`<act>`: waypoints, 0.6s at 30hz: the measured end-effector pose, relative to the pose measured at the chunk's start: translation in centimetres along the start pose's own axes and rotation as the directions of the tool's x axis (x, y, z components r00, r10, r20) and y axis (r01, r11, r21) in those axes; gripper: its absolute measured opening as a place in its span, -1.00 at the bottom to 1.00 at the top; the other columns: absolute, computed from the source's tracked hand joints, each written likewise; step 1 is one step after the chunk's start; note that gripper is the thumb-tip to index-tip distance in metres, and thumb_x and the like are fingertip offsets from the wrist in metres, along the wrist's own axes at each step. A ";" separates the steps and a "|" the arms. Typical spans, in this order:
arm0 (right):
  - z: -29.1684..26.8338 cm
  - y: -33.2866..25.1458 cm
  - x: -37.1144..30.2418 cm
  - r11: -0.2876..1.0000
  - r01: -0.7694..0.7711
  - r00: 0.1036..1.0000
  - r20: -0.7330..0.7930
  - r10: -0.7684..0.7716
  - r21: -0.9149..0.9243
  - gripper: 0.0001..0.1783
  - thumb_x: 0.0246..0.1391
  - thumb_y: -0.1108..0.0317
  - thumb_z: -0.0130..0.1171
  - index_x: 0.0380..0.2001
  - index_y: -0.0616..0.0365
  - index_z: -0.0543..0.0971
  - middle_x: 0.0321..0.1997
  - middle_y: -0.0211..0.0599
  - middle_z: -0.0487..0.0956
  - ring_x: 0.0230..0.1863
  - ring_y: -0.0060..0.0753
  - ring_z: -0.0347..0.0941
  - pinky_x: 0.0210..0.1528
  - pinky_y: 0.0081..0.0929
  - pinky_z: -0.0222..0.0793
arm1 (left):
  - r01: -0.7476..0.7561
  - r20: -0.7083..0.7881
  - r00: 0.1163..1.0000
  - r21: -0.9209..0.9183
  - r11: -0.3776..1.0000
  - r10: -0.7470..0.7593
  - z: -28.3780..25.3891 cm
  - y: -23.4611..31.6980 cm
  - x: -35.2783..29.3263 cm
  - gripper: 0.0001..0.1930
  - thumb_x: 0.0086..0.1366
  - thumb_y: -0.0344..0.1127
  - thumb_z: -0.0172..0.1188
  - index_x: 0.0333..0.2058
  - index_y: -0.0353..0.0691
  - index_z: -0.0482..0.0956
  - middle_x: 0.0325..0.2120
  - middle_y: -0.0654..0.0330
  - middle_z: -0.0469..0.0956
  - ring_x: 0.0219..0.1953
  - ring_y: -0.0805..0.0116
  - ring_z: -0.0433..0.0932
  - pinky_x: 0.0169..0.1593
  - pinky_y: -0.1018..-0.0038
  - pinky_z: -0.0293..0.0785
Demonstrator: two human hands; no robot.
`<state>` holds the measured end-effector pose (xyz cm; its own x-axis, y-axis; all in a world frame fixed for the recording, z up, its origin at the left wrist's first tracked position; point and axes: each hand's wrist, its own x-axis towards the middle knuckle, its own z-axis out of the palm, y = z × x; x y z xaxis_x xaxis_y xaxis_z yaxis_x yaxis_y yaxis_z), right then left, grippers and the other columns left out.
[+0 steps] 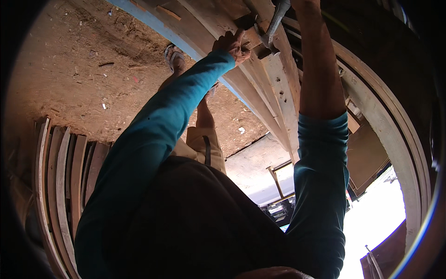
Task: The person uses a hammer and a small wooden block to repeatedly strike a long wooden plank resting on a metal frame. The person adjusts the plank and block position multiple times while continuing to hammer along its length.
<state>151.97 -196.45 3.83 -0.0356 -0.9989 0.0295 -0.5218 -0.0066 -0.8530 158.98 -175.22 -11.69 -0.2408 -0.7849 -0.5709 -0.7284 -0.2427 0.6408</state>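
Observation:
My left hand (232,48) is closed around the end of a short wooden block (252,38) at the top of the view, its fingers curled over the wood. Beside it, a grey metal claw hammer (275,27) slants down, its head against the timber just right of my left fingers. My right hand (304,3) grips the hammer's handle at the upper edge, where the picture cuts off most of the fingers. Long wooden boards (280,79), one with several dark holes, run beneath both hands.
Several planks (65,172) stand side by side at the lower left. A brown dirt floor (83,79) strewn with chips lies to the left, with my sandalled feet (174,56) on it. Curved-looking long timbers (385,102) line the right side.

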 end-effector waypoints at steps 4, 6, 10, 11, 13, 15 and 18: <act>4.8 2.8 4.3 0.955 0.104 0.993 -0.015 -0.113 -0.278 -0.48 0.24 0.02 0.29 -0.58 0.22 0.46 -0.63 -0.38 0.46 -0.56 -0.34 0.35 -0.45 -0.28 0.32 | 0.027 -0.034 0.999 -0.017 1.000 -0.027 -0.5 0.2 -0.2 -0.22 0.12 0.07 0.33 0.26 0.07 0.20 -0.13 -0.15 0.52 -0.12 -0.17 0.60 -0.05 0.01 0.55; 6.7 5.0 6.7 0.935 0.224 0.959 -0.110 -0.262 -0.275 -0.52 0.22 0.04 0.30 -0.54 0.25 0.51 -0.54 -0.26 0.53 -0.47 -0.23 0.41 -0.34 -0.21 0.37 | 0.033 -0.033 0.999 -0.031 0.999 -0.034 -0.4 0.7 -0.2 -0.28 0.15 0.03 0.30 0.24 0.06 0.23 -0.12 -0.12 0.50 -0.11 -0.14 0.59 -0.06 0.03 0.54; 9.3 5.7 9.8 0.362 0.344 0.881 0.164 -0.444 -0.866 -0.55 0.16 0.04 0.36 -0.40 0.29 0.60 -0.39 -0.03 0.61 -0.32 -0.05 0.51 -0.20 -0.13 0.39 | 0.036 -0.014 0.999 -0.047 0.998 -0.037 -0.3 0.7 -0.2 -0.32 0.17 0.02 0.28 0.23 0.04 0.25 -0.09 -0.13 0.49 -0.07 -0.14 0.58 -0.04 -0.01 0.51; 9.6 5.6 10.0 0.014 0.387 0.819 0.337 -0.465 -0.922 -0.55 0.15 0.04 0.37 -0.40 0.30 0.60 -0.41 -0.02 0.61 -0.32 -0.03 0.52 -0.21 -0.12 0.39 | 0.036 0.007 0.999 -0.053 0.998 -0.035 -0.4 0.7 -0.1 -0.32 0.17 0.01 0.28 0.22 0.04 0.25 -0.09 -0.14 0.49 -0.06 -0.13 0.58 -0.05 -0.01 0.51; 6.7 5.0 8.8 0.911 0.165 0.977 -0.063 -0.203 -0.378 -0.63 0.26 0.12 0.30 -0.41 0.24 0.61 -0.66 -0.26 0.50 -0.51 -0.34 0.46 -0.43 -0.23 0.36 | 0.034 0.052 0.998 -0.073 0.997 -0.031 -0.8 0.8 -0.2 -0.32 0.16 0.00 0.28 0.23 0.03 0.25 -0.10 -0.13 0.50 -0.05 -0.13 0.58 -0.04 -0.01 0.51; 2.6 -2.8 3.0 0.978 -0.187 0.982 0.013 0.187 0.089 -0.68 0.28 0.15 0.28 -0.44 0.16 0.58 -0.65 -0.38 0.48 -0.59 -0.53 0.40 -0.54 -0.43 0.32 | 0.104 0.067 0.993 -0.120 0.987 -0.096 -1.8 0.1 0.1 -0.32 0.16 -0.02 0.27 0.23 0.03 0.25 -0.10 -0.13 0.52 -0.04 -0.13 0.58 -0.04 0.00 0.51; -0.9 -2.2 -0.6 0.940 0.011 0.996 0.078 -0.041 0.341 -0.68 0.28 0.18 0.28 -0.51 0.11 0.53 -0.64 -0.43 0.45 -0.63 -0.56 0.38 -0.56 -0.52 0.34 | 0.119 0.046 0.992 -0.122 0.985 -0.114 -1.0 -0.3 0.4 -0.32 0.16 -0.03 0.27 0.23 0.02 0.26 -0.10 -0.10 0.56 -0.01 -0.14 0.58 -0.03 0.00 0.50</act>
<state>152.41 -195.79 6.13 0.0523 -0.9984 0.0232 -0.2001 -0.0333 -0.9792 159.80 -176.08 -11.62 -0.1857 -0.7251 -0.6631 -0.6679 -0.4019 0.6265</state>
